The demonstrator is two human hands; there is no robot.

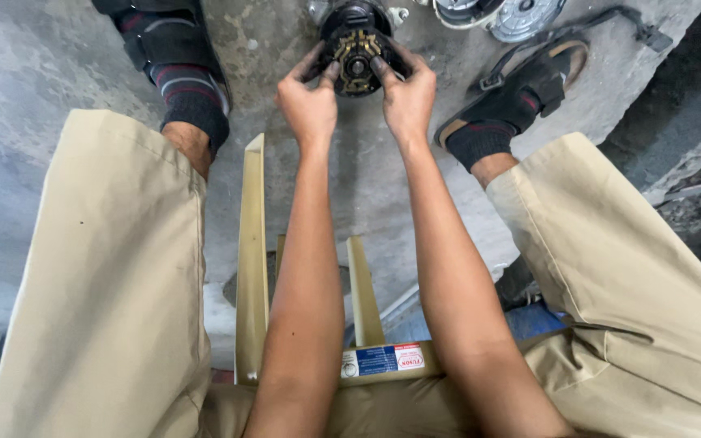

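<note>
A round black motor part [356, 50] with brass-coloured contacts on its face stands on the concrete floor between my feet. My left hand [308, 93] grips its left side, thumb pressed onto the face. My right hand [406, 91] holds its right side, with its fingers on the face as well. Both hands are greasy, and their fingers hide the part's rim.
A silver round metal part [521, 15] with wires lies at the top right. My feet in dark socks and sandals [529, 85] flank the work. I sit on a yellow stool frame [251, 268]. Rubble lies at the right edge [699, 203].
</note>
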